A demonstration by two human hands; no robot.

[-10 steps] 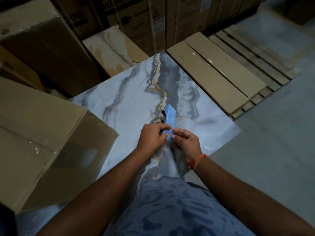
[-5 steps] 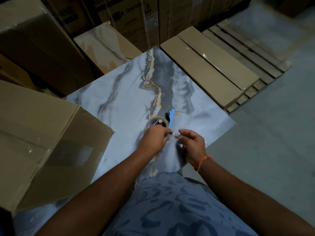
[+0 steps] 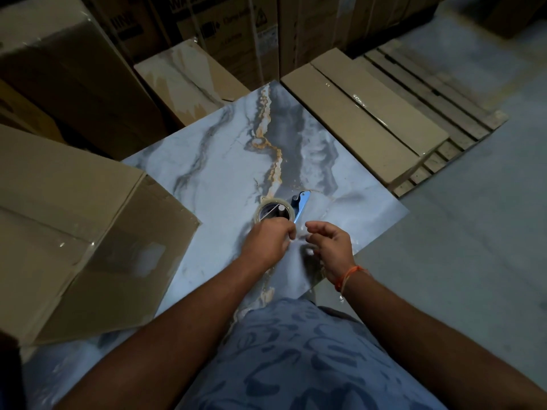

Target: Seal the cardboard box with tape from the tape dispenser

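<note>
The tape dispenser point(image 3: 299, 206) has a blue frame and a roll of clear tape point(image 3: 273, 211). It is turned on its side over the marble-patterned sheet point(image 3: 225, 161), with the roll's open core facing up. My left hand point(image 3: 268, 239) is closed on its near end. My right hand point(image 3: 330, 245) hovers just to the right, fingers loosely curled and apart, not touching the dispenser. The large cardboard box point(image 3: 74, 226) lies to the left on the sheet, its top flaps closed, an arm's reach from both hands.
Flat cardboard packs point(image 3: 364, 119) lie on a wooden pallet point(image 3: 438, 93) at the back right. Tall printed cartons point(image 3: 231, 28) and a smaller box point(image 3: 186, 81) line the back. Grey concrete floor point(image 3: 473, 232) spreads to the right. My patterned trouser leg fills the bottom.
The dispenser has turned from edge-on to lying with the tape roll showing. My right hand has let go of it and drawn back to the right; my left hand keeps hold.
</note>
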